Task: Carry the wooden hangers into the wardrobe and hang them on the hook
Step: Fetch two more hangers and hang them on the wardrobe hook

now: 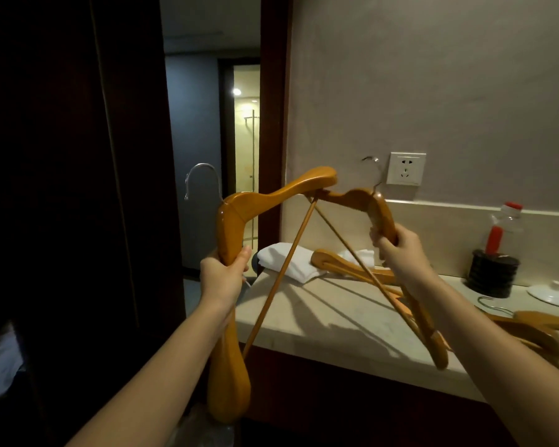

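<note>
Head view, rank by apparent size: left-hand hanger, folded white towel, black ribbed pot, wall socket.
1. The left-hand hanger, though it is nearest the camera.
2. The folded white towel and black ribbed pot: too alike to rank.
3. The wall socket.

A doorway (207, 140) opens between the dark wardrobe (62, 188) and the wall (433, 91). The 2 held hangers (271, 191) cross beside it. Rightward, a towel (288, 259), loose hangers (352, 269) and a bottle (504, 227) crowd the tabletop (320, 314).

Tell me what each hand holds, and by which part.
Left hand grips one hanger by its lower arm. Right hand grips a second hanger by its arm just below the hook.
</note>
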`<state>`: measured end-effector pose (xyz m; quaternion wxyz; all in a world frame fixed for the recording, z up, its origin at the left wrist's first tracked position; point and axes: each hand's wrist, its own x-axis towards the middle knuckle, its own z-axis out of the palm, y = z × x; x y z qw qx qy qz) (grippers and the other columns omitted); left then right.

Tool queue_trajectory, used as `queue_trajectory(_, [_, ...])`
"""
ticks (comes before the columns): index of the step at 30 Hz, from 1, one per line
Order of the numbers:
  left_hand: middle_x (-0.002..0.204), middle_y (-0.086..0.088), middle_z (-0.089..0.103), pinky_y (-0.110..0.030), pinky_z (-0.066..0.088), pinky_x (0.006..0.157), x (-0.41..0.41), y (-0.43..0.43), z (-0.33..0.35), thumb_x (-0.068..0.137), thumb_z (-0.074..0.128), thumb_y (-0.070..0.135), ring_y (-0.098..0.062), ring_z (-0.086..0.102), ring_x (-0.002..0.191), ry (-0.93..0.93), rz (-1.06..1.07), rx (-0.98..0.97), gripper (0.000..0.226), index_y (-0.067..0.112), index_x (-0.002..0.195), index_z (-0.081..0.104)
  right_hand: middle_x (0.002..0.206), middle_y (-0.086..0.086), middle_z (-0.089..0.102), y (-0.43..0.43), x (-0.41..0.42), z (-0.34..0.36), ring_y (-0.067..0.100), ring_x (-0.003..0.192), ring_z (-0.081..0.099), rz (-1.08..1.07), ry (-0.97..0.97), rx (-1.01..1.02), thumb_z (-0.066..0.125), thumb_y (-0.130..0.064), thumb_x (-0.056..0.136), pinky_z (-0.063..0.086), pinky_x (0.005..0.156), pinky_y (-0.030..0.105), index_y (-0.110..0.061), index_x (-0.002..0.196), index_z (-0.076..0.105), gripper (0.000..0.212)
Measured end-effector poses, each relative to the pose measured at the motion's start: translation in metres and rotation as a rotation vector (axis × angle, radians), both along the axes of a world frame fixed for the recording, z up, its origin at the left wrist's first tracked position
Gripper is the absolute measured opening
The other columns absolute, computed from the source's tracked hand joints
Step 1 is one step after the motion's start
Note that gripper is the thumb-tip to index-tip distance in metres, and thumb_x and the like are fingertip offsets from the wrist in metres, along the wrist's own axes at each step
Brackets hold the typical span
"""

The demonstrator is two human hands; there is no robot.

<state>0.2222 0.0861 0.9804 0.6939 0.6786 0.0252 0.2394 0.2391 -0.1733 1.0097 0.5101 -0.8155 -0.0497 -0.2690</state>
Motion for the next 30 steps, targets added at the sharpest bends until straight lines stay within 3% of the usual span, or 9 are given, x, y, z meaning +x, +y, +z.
queue_trajectory(4, [0.068,0.000,0.054,-0.023,0.042,0.058,-0.015,-0.008,0.010,0.089,0.059,0.029,-0.011,0.052,0.060,-0.008,-0.007,-0.051,0.017,0.018,0.076,0.056,0.087,0.005,0.059,-0.006,-0.023,0.017,0.017,0.071,0.054,0.129,0.150,0.163,0.048,-0.027,0.094,0.045,0.062,0.026,-0.011,0.104,0.058,0.021])
queue_trajectory(8, [0.064,0.001,0.054,-0.021,0.042,0.057,-0.038,-0.009,0.019,0.089,0.059,0.025,-0.011,0.051,0.057,-0.045,-0.029,-0.036,0.018,0.018,0.073,0.056,0.084,0.004,0.057,-0.020,-0.039,0.018,0.014,0.063,0.050,0.301,0.255,0.323,0.051,-0.030,0.092,0.043,0.059,0.025,-0.011,0.105,0.060,0.024])
queue_trajectory(12, [0.065,0.001,0.054,-0.022,0.044,0.058,-0.062,-0.006,0.017,0.087,0.061,0.028,-0.010,0.051,0.057,0.006,-0.023,-0.027,0.014,0.015,0.080,0.060,0.071,-0.001,0.060,-0.038,-0.050,0.010,0.008,0.052,0.050,0.514,0.389,0.445,0.077,-0.049,0.060,0.046,0.049,0.018,-0.011,0.101,0.065,0.058])
queue_trajectory(17, [0.068,0.001,0.054,-0.021,0.045,0.058,-0.105,-0.012,0.009,0.087,0.062,0.026,-0.010,0.051,0.058,0.022,0.026,0.031,0.011,0.018,0.081,0.059,0.071,0.000,0.053,-0.039,-0.067,-0.003,0.006,0.050,0.046,0.578,0.499,0.465,0.050,-0.031,0.091,0.042,0.045,0.016,-0.009,0.102,0.061,0.027])
queue_trajectory(21, [0.068,0.001,0.055,-0.022,0.045,0.060,-0.149,-0.027,-0.003,0.087,0.062,0.026,-0.010,0.052,0.060,0.040,0.111,0.087,0.012,0.018,0.079,0.058,0.070,-0.001,0.052,-0.042,-0.087,-0.021,0.007,0.052,0.045,0.608,0.584,0.428,0.052,-0.031,0.092,0.041,0.047,0.016,-0.010,0.093,0.062,0.024])
queue_trajectory(30, [0.066,-0.001,0.053,-0.021,0.045,0.058,-0.271,-0.050,-0.068,0.087,0.063,0.024,-0.010,0.049,0.055,0.224,0.312,0.045,0.013,0.016,0.078,0.058,0.070,0.001,0.051,-0.045,-0.141,-0.086,0.009,0.053,0.043,0.840,0.752,0.249,0.054,-0.029,0.090,0.036,0.049,0.021,-0.008,0.098,0.060,0.024])
